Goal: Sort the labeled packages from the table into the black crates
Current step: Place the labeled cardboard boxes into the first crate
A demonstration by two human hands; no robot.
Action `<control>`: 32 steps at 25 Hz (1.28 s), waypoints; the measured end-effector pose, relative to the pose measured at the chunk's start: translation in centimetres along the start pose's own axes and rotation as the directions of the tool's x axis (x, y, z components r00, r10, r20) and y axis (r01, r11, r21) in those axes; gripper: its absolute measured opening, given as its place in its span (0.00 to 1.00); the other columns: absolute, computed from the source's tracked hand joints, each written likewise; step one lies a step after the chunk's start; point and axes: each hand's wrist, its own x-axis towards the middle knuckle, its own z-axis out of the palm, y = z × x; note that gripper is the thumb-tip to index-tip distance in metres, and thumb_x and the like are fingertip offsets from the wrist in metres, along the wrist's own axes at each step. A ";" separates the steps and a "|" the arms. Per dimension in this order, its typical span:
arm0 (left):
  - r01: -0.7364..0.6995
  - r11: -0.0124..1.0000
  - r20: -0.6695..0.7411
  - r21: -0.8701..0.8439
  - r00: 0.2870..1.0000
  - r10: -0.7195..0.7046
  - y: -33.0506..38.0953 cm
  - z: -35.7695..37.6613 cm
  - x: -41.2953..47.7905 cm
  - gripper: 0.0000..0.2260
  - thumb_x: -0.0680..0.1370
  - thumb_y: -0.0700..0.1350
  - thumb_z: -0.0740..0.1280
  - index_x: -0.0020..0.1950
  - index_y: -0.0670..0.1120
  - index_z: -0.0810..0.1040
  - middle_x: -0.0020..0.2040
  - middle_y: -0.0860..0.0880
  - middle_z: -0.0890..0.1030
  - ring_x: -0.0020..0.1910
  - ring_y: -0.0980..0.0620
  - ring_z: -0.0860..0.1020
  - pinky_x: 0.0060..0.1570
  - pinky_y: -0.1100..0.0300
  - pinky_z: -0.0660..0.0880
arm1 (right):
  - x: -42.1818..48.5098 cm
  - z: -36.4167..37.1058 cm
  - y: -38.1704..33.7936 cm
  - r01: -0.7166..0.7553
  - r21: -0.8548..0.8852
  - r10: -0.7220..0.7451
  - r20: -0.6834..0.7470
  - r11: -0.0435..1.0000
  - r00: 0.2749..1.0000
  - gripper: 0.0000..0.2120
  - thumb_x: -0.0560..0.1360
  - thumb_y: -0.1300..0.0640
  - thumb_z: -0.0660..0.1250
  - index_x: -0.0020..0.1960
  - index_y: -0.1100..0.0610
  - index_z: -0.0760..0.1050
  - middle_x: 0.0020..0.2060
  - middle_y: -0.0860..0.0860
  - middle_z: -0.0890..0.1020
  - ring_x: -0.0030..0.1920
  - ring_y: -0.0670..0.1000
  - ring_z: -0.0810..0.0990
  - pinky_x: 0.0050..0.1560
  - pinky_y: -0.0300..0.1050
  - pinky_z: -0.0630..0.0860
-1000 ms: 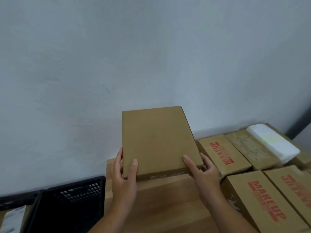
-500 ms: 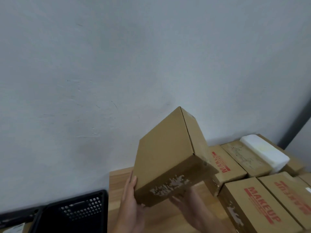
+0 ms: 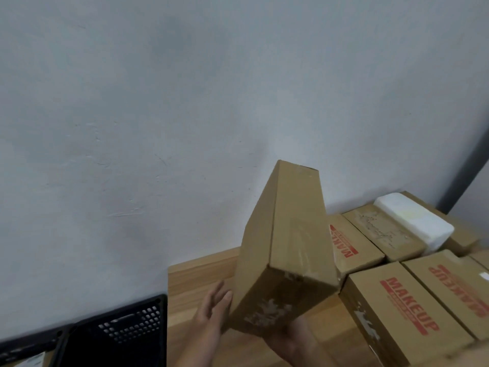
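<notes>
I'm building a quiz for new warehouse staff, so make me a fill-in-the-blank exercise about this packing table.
1. The hand under the held box is the person's ____ one.
2. The crate left of the wooden table is ____ in colour.
3. The red word on the nearest printed box is ____.
Missing words: right; black; MAKEUP.
</notes>
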 end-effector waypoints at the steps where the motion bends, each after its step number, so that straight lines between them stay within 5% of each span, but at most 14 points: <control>1: -0.136 0.979 0.018 0.153 0.991 0.135 0.7 -0.6 0.3 0.15 0.80 0.47 0.70 0.64 0.63 0.76 0.68 0.51 0.79 0.60 0.53 0.80 0.54 0.55 0.80 | 0.1 1.4 -3.4 0.001 -0.029 0.002 0.103 1.000 0.995 0.23 0.63 0.52 0.84 0.53 0.64 0.86 0.52 0.65 0.85 0.51 0.64 0.85 0.55 0.63 0.81; 3: -0.284 0.922 0.005 0.264 0.956 0.293 4.5 -1.2 0.4 0.18 0.78 0.55 0.71 0.66 0.68 0.74 0.70 0.58 0.77 0.66 0.53 0.78 0.66 0.50 0.75 | -0.9 1.6 -4.6 0.059 -0.069 -0.056 0.042 0.996 0.998 0.18 0.81 0.48 0.66 0.55 0.61 0.86 0.54 0.62 0.86 0.53 0.62 0.86 0.53 0.60 0.81; 6: -0.558 0.771 0.110 0.306 0.825 0.554 12.2 0.2 -0.9 0.18 0.77 0.66 0.65 0.67 0.70 0.76 0.67 0.66 0.78 0.67 0.64 0.76 0.68 0.51 0.72 | 0.6 -0.7 -5.9 -0.005 -0.062 0.007 0.026 0.998 1.000 0.29 0.86 0.45 0.49 0.56 0.57 0.86 0.55 0.59 0.86 0.54 0.60 0.86 0.51 0.59 0.82; 10: -0.749 0.516 0.339 0.417 0.654 0.676 18.1 4.9 -2.9 0.21 0.78 0.70 0.57 0.67 0.67 0.77 0.68 0.69 0.75 0.70 0.68 0.70 0.65 0.59 0.70 | 1.3 0.2 -8.9 -0.020 -0.145 0.026 0.039 0.989 0.999 0.32 0.81 0.31 0.55 0.72 0.52 0.76 0.68 0.61 0.78 0.68 0.64 0.78 0.64 0.67 0.75; 13: -0.724 0.356 0.388 0.590 0.642 0.662 18.3 6.0 -2.8 0.30 0.74 0.76 0.54 0.71 0.66 0.73 0.70 0.71 0.70 0.71 0.66 0.67 0.68 0.50 0.72 | 1.7 1.1 -10.8 0.017 -0.307 0.011 0.090 0.952 0.996 0.32 0.76 0.28 0.63 0.74 0.44 0.72 0.69 0.58 0.78 0.68 0.63 0.78 0.65 0.68 0.75; 17: -0.642 0.451 0.244 0.620 0.704 0.667 15.7 3.4 -1.3 0.30 0.73 0.76 0.61 0.71 0.65 0.72 0.69 0.69 0.73 0.69 0.65 0.72 0.63 0.59 0.75 | 1.5 1.0 -12.6 0.108 -0.404 -0.129 -0.026 0.909 0.991 0.29 0.70 0.36 0.76 0.68 0.44 0.76 0.59 0.55 0.85 0.58 0.61 0.85 0.55 0.68 0.81; 20: -0.522 0.678 0.071 0.518 0.816 0.574 12.4 0.7 -0.2 0.25 0.74 0.69 0.69 0.69 0.64 0.75 0.66 0.69 0.77 0.66 0.68 0.74 0.60 0.67 0.74 | 1.7 0.6 -13.0 0.165 -0.534 -0.223 -0.047 0.829 0.974 0.30 0.64 0.38 0.78 0.64 0.40 0.76 0.53 0.48 0.87 0.54 0.57 0.86 0.50 0.62 0.84; 23: -0.399 0.809 -0.067 0.433 0.880 0.470 9.2 -2.2 0.3 0.20 0.77 0.57 0.72 0.68 0.59 0.80 0.62 0.66 0.82 0.64 0.67 0.78 0.62 0.65 0.77 | 2.2 0.7 -12.8 0.213 -0.647 -0.308 -0.035 0.732 0.951 0.32 0.60 0.36 0.80 0.62 0.38 0.77 0.52 0.42 0.87 0.53 0.50 0.86 0.49 0.55 0.85; 27: -0.313 0.868 -0.210 0.387 0.886 0.413 5.9 -5.7 -0.8 0.16 0.81 0.50 0.70 0.68 0.54 0.81 0.61 0.63 0.84 0.62 0.65 0.80 0.64 0.62 0.77 | 3.0 1.9 -10.9 0.249 -0.712 -0.323 0.034 0.656 0.946 0.31 0.61 0.39 0.80 0.62 0.40 0.77 0.49 0.37 0.86 0.46 0.41 0.86 0.40 0.41 0.83; 32: -0.297 0.892 -0.295 0.339 0.867 0.401 4.4 -10.6 -4.1 0.12 0.82 0.50 0.68 0.63 0.62 0.83 0.57 0.66 0.84 0.58 0.68 0.80 0.51 0.74 0.76 | 2.8 4.5 -6.3 0.264 -0.731 -0.280 0.105 0.629 0.954 0.28 0.68 0.43 0.79 0.66 0.40 0.74 0.49 0.33 0.85 0.45 0.37 0.85 0.37 0.34 0.80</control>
